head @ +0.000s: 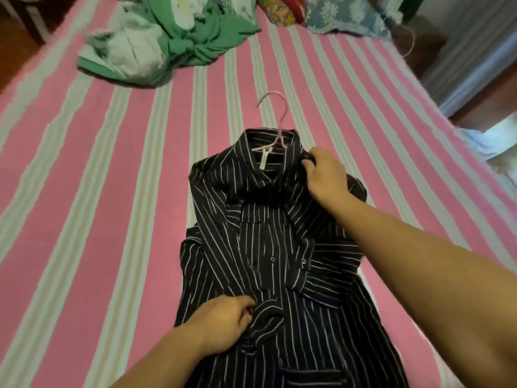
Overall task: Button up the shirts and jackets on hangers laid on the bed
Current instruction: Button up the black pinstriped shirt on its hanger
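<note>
A black shirt with thin white stripes (263, 242) lies face up on the bed, collar pointing away from me, on a pink hanger (275, 127) whose hook sticks out beyond the collar. My right hand (326, 175) pinches the right collar tip between thumb and fingers. My left hand (223, 322) grips a bunched fold of the front placket low on the shirt. Two small dark buttons show near the middle of the front, and the shirt's front looks rumpled.
The bed (98, 191) has a pink and pale striped cover. A green and white heap of clothes (156, 37) lies at the far left. Patterned pillows (316, 12) sit at the head. The bed's right edge drops to a floor with pale cloth (500, 135).
</note>
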Available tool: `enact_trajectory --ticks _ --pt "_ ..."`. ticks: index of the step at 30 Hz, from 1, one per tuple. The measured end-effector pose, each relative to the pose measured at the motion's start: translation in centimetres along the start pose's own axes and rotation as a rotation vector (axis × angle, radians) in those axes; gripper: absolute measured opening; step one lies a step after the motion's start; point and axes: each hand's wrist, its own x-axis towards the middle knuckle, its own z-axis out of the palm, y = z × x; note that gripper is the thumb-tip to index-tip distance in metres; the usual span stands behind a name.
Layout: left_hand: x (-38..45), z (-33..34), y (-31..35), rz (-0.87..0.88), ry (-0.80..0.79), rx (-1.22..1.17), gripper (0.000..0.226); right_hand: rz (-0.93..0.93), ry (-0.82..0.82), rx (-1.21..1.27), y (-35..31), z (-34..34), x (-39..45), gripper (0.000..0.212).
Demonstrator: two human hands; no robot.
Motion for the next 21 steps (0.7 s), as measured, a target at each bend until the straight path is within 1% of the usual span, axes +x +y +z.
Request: enact_trajectory --ticks 1,2,3,4,6,7,8,9,10,12,13,15,17,19,21 --pt "-2.0 -0.7 1.3 -0.012 -0.011 0.010 0.035 -0.001 -0.010 0.071 -1.4 -2.9 -1.7 0.019" --pt "-4.5 -1.9 2.9 -0.026 0.032 -0.013 0.036 -0.002 -0.027 0.123 -2.7 -5.9 -3.6 0.020" --pt "-7.3 -3.7 4.8 -0.045 0.139 -0.062 0.034 -0.009 -0.038 0.151 -4.0 -9.0 -5.4 0.020" --pt "-10.3 -6.0 6.9 -0.053 0.308 -0.132 0.031 -0.017 -0.036 0.161 -5.3 -12.1 -7.1 0.019" --pt "-16.4 -12.1 11.0 0.025 0.736 -0.196 0.030 -0.063 0.001 0.174 -7.8 -18.4 -9.9 0.015" --pt "-19.4 -15.4 13.2 0.088 0.950 -0.146 0.032 -0.089 0.007 0.191 -9.0 -21.5 -11.1 0.015" --pt "-22.1 -18.8 15.4 0.154 1.126 -0.053 0.034 -0.116 0.000 0.215 -10.4 -24.6 -12.1 0.016" --pt "-24.3 -22.0 17.5 0.220 1.230 0.058 0.037 -0.150 -0.010 0.239 -11.8 -27.4 -12.8 0.018" --pt "-26.1 -24.9 19.7 0.279 1.259 0.175 0.039 -0.194 -0.018 0.262 -13.2 -30.1 -13.3 0.020" --pt "-28.4 -29.0 23.8 0.332 1.193 0.386 0.032 -0.297 -0.023 0.318 -15.7 -34.4 -13.5 0.028" --pt "-29.2 -30.1 25.5 0.335 1.148 0.443 0.026 -0.345 -0.023 0.356 -16.6 -36.0 -13.3 0.032" --pt "-30.6 -31.1 28.1 0.328 1.097 0.474 0.021 -0.424 -0.042 0.453 -17.9 -38.7 -12.9 0.034" --pt "-32.6 -31.6 29.8 0.296 1.112 0.443 0.022 -0.499 -0.098 0.516 -18.8 -40.6 -12.5 0.032" --pt "-34.9 -31.7 31.1 0.259 1.176 0.451 0.020 -0.566 -0.154 0.520 -18.3 -42.4 -11.6 0.031" --pt "-37.3 -31.6 32.2 0.182 1.267 0.421 0.017 -0.576 -0.223 0.438 -17.7 -44.3 -10.3 0.026"
